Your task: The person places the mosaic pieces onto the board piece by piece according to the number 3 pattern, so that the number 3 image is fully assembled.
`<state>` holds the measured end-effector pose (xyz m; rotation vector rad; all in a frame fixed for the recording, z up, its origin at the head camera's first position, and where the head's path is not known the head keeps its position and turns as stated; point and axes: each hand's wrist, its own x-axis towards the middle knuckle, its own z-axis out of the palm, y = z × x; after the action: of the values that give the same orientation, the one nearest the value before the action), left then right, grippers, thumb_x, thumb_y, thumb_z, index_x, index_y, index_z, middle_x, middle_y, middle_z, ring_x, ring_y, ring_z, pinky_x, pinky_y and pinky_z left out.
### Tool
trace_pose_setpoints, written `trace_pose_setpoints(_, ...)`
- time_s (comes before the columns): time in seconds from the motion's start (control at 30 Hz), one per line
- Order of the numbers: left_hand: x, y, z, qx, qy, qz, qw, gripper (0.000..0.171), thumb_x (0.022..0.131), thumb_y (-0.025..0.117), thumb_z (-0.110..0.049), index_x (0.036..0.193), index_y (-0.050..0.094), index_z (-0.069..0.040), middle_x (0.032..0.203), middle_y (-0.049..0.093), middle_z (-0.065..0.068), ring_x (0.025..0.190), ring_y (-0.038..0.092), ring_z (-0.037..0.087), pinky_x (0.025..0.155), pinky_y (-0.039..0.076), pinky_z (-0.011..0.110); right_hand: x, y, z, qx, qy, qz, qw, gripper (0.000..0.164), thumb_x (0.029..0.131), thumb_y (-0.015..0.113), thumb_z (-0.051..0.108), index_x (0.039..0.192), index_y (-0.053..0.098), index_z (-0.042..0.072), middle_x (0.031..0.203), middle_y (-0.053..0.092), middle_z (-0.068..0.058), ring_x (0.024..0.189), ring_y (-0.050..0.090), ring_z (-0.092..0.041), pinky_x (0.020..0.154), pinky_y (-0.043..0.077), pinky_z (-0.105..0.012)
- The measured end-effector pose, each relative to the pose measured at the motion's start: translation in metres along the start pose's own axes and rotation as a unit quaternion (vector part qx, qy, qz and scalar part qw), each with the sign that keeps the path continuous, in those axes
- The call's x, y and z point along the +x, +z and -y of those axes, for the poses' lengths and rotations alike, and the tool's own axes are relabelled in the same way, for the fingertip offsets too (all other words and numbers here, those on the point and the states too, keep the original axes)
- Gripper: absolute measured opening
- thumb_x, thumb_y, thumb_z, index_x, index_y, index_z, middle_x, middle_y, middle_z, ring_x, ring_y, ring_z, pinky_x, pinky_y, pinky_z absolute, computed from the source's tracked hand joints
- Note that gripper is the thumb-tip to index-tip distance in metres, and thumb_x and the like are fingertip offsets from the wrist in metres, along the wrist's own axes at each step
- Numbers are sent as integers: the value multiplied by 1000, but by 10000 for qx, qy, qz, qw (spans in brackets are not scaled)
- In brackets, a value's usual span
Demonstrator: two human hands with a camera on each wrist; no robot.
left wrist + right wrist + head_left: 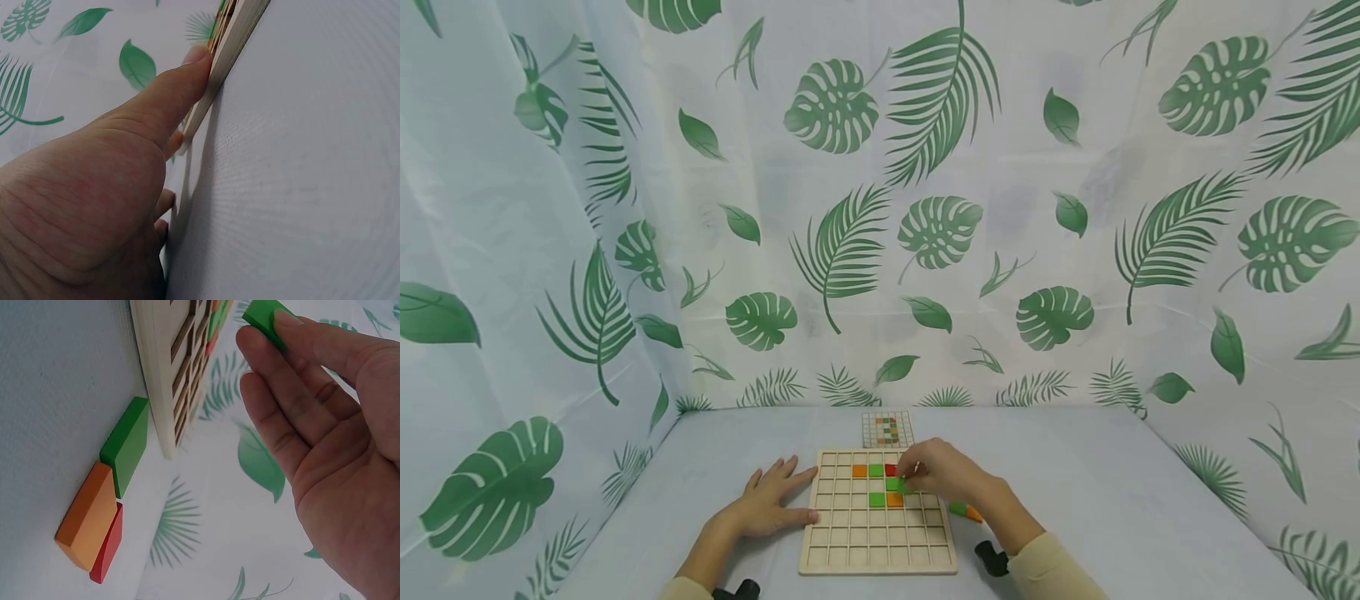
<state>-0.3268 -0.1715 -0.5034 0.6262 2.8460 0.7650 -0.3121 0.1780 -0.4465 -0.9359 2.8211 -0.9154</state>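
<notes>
A wooden grid board (827, 535) lies on the table, several square tiles in its upper cells: orange (860, 472), green (876, 471) and red (891, 469) in one row, more green and orange below. My right hand (946, 471) is over the board's upper right, pinching a green tile (262, 320) between thumb and fingertips. Spread on the table at the left, my left hand (767, 502) touches the board's side with thumb and index finger. The left wrist view shows the thumb (181, 78) against the wooden edge.
Beyond the board lies a small card (887, 429) printed with a coloured grid pattern. Right of the board, under my right forearm, are loose green (127, 444), orange (87, 515) and red (109, 544) tiles. A leaf-print curtain (880, 183) surrounds the table.
</notes>
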Motion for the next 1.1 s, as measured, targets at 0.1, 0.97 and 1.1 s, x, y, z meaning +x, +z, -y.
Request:
trace_pose_setpoints(0.1, 0, 0, -1, -6, -27, 7, 10000, 87, 84, 72, -71, 156, 50, -28, 170, 28, 21, 160, 14, 47, 124, 0, 73, 0, 2, 0, 37, -85, 39, 9999, 16, 90, 80, 3, 103, 80, 12, 100, 78, 5, 86, 67, -2, 77, 58, -20)
trace_pose_setpoints(0.97, -1, -2, -1, -17, -14, 39, 10000, 86, 85, 72, -70, 156, 49, -28, 170, 28, 20, 160, 14, 46, 124, 1, 73, 5, 15, 2, -4, -223, 380, 9990, 16, 85, 84, 1, 94, 82, 15, 91, 77, 11, 78, 65, 2, 73, 57, -18)
trace_pose_setpoints(1.1, -1, -2, -1, -23, 6, 31, 10000, 86, 85, 72, -70, 156, 49, -28, 170, 28, 20, 160, 14, 47, 124, 1, 74, 5, 16, 3, -111, -318, 388, 9987, 15, 85, 84, 2, 92, 82, 16, 89, 76, 12, 77, 64, 3, 72, 57, -17)
